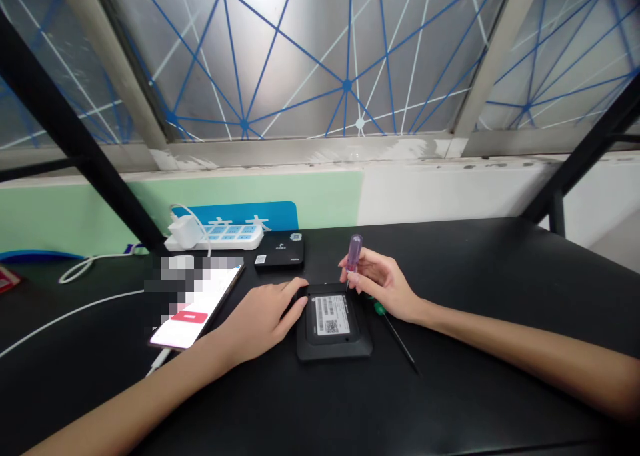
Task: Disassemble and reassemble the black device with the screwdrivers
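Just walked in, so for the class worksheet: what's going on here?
One person is working at a black table. The right hand grips a purple-handled screwdriver upright, its tip down by the top edge of a flat black device, which lies label up. The left hand rests its fingers on the device's left edge. A green-handled screwdriver lies just right of the device, and a phone lies to the left.
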{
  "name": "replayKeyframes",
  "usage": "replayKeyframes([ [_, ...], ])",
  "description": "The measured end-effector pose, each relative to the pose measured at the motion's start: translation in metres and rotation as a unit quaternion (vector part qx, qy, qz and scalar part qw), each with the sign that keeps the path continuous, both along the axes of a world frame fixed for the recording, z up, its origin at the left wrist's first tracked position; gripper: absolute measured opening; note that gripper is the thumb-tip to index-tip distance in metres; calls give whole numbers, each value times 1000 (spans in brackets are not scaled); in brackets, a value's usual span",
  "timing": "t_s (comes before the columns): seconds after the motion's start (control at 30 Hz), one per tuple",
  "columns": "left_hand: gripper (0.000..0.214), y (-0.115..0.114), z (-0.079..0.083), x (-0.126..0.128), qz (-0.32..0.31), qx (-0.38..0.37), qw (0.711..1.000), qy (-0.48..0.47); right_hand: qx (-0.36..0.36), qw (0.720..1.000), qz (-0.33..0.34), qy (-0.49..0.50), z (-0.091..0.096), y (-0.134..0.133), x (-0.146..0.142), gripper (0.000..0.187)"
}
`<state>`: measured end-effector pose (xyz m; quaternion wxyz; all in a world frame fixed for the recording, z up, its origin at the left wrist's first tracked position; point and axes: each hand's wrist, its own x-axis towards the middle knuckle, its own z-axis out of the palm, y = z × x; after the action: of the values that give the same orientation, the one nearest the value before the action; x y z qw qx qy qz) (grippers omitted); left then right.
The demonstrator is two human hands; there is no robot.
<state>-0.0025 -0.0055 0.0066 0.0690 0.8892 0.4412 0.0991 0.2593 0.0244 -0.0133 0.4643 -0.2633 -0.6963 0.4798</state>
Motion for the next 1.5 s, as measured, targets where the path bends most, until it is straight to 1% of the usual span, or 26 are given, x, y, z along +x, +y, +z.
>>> replayKeyframes([
  [0.17,37,0,0,0,2,1,1000,-1,-2,1000,-9,-7,0,0,1,21],
  [0.3,37,0,2,1,1,-4,1000,2,-12,1000,-2,-3,1,1,2,21],
  [0.47,37,0,2,2,0,-1,1000,-2,-25,999,0,26,4,2,0,26],
  [0.67,37,0,1,1,-1,3,1000,0,-19,1000,4,9,7,0,0,25],
  [0.9,37,0,2,2,4,-3,1000,-1,-19,1000,13,14,3,1,1,20],
  [1.3,36,0,1,0,-3,-3,1000,-5,-16,1000,-7,-14,9,-2,0,20],
  [1.43,37,0,1,0,-6,2,1000,-13,-29,999,-13,3,9,-4,-3,26],
  [1.5,37,0,0,0,-5,3,1000,-14,-31,999,-11,13,9,-4,-4,25],
])
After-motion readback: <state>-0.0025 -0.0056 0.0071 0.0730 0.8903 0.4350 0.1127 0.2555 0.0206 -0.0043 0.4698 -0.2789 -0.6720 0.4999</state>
